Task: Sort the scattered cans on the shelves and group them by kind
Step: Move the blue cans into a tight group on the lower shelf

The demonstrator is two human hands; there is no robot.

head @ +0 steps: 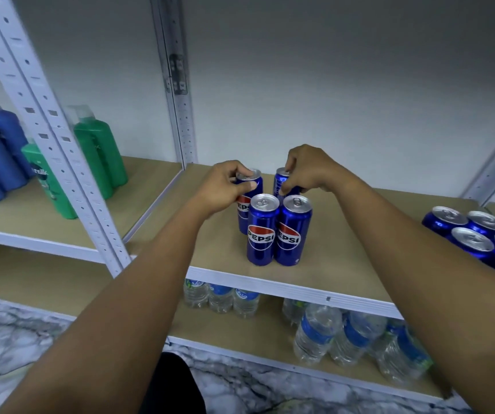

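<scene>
Four slim blue Pepsi cans (273, 222) stand upright in a tight two-by-two cluster on the shelf (324, 273), near the middle of its front edge. They are rigid, smooth-walled and probably slippery; if full they carry some weight, and tall narrow cans likely tip easily, so the upper wall just under the rim looks the surest hold. The left hand (225, 186) curls around the top of the back-left can (247, 186); the right hand (306, 171) pinches the top of the back-right can (282, 180). Shorter blue cans (473, 234) sit grouped at the shelf's right edge.
</scene>
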